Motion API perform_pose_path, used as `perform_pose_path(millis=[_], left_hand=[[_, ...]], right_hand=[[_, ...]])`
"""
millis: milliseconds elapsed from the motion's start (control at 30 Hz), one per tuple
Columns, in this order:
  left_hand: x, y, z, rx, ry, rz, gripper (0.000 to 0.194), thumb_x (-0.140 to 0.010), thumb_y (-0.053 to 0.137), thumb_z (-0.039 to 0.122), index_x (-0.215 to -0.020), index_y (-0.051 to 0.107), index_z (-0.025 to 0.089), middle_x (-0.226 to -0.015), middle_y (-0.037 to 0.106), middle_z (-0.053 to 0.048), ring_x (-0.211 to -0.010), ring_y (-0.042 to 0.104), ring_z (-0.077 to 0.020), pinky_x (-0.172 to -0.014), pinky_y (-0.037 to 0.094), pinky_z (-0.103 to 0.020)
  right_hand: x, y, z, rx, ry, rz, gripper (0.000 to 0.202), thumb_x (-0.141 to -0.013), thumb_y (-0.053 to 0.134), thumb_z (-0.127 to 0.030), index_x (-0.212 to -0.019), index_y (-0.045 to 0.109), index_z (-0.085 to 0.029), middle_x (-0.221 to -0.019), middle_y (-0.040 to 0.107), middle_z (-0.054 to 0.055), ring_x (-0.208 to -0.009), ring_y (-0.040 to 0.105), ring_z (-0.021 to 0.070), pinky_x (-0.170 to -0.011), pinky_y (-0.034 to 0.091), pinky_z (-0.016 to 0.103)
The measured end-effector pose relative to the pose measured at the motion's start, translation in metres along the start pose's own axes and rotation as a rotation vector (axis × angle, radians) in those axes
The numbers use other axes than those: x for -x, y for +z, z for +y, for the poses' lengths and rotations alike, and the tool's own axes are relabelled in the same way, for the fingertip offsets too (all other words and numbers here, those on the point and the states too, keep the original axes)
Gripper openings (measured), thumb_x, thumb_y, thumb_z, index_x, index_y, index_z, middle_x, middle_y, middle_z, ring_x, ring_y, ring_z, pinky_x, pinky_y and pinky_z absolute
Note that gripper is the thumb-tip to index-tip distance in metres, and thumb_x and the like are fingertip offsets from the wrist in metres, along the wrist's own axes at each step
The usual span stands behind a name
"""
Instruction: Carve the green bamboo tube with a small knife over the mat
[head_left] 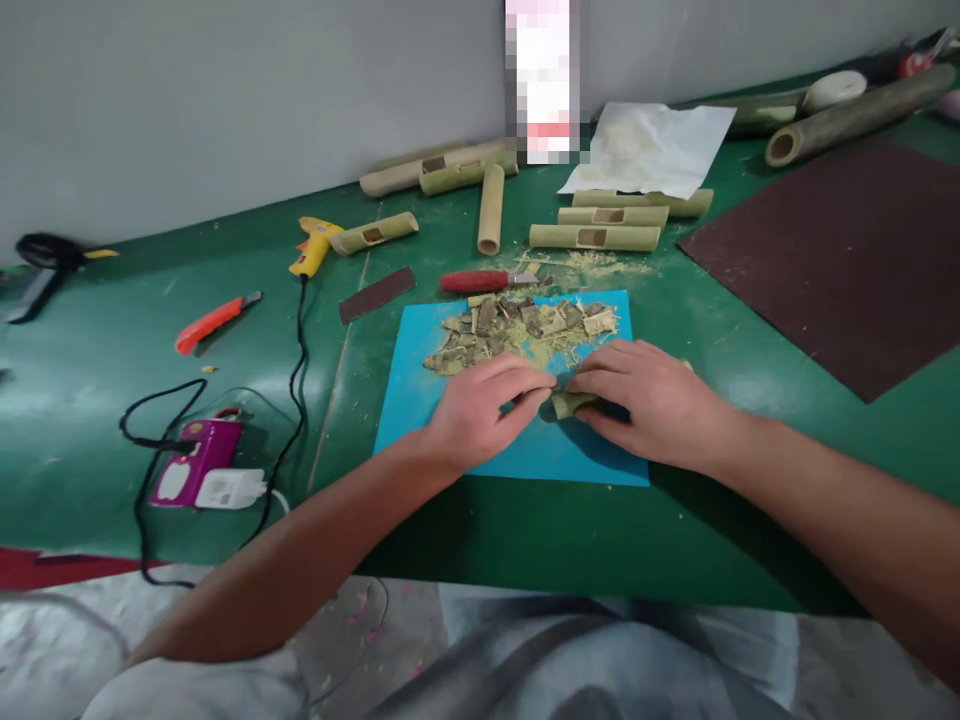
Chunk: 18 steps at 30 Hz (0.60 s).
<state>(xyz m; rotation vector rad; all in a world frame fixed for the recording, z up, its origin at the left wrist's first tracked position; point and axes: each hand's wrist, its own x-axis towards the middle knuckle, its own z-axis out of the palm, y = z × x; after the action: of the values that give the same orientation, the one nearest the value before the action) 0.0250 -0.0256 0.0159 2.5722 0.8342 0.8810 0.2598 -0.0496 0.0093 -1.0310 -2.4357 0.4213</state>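
My right hand (649,405) is closed over a short green bamboo piece (571,403), whose left end shows below its fingers. My left hand (491,408) is closed in a pinch, its fingertips at the left end of that piece. Whatever lies between those fingertips is too small to make out. Both hands are above a blue sheet (510,462). Just beyond them a heap of bamboo chips and shavings (487,325) covers the sheet's far part. A red-handled carving knife (474,281) lies behind the heap, blade to the right.
Bamboo tubes with cut-out windows (595,238) lie at the back. On the left are a yellow glue gun (315,245), an orange utility knife (214,322), a sandpaper strip (376,295) and a purple power strip (196,462) with cables. A large dark brown sheet (840,265) is on the right.
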Motion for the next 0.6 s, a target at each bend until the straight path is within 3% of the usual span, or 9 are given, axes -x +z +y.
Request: perform_pose_path(millis=[233,600], left_hand=[[0.0093,0.0036,-0.0083,0.003,0.092,-0.065,0.017,-0.099,0.057,0.021,-0.102,0.072,0.016,-0.093,0.074,-0.008,-0.083,0.072,-0.0154,-0.077,0.06,-0.025],[0.0101,-0.0011,-0.0053,0.035,0.04,-0.089,0.019,-0.101,0.055,0.024,-0.103,0.072,0.016,-0.098,0.075,-0.007,-0.087,0.073,-0.0136,-0.08,0.059,-0.022]], right_hand=[[-0.0036,0.0003,-0.0012,-0.096,0.096,0.006,0.012,-0.087,0.059,-0.027,-0.094,0.065,-0.019,-0.095,0.07,0.007,-0.093,0.062,0.0221,-0.079,0.05,0.036],[-0.0049,-0.0013,-0.0017,-0.095,0.099,-0.014,0.007,-0.087,0.06,-0.028,-0.09,0.063,-0.022,-0.093,0.069,0.006,-0.094,0.063,0.0226,-0.077,0.049,0.036]])
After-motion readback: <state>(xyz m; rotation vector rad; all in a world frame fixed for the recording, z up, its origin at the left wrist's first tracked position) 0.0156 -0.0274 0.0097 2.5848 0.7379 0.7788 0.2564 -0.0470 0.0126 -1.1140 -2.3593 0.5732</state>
